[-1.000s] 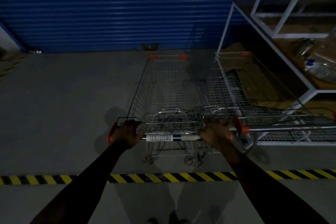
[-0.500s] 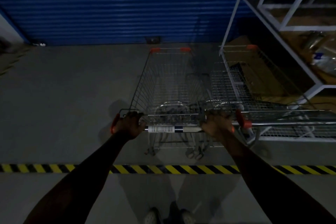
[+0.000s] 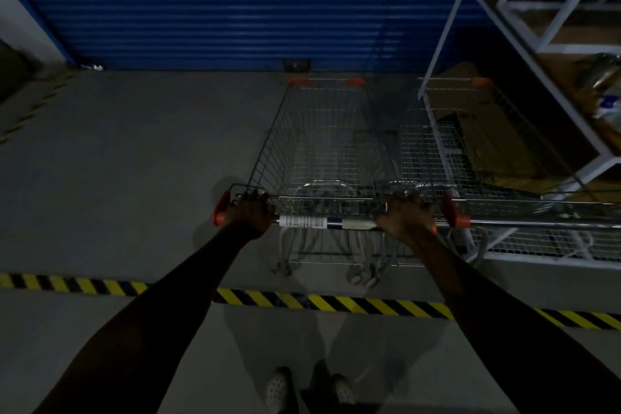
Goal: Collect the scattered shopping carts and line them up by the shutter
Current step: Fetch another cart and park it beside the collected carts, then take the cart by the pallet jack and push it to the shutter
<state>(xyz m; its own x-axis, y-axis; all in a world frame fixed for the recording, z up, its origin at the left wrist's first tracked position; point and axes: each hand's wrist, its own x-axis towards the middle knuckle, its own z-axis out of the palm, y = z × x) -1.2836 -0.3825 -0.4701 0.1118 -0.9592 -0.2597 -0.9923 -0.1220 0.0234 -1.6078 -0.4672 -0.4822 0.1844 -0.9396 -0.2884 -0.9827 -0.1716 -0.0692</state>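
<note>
beyond the fingers of the left hand and right hand: silver wire-grid cart, orange corner caps, blue ribbed shutter. between them, white barcode label. behind, yellow-black striped tape on grey floor.

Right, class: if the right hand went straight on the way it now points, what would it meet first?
The right hand would probably meet the wire back of the cart, just past the handle; depth is unclear.

wire cart nose toward blue shutter, second cart beside
</note>
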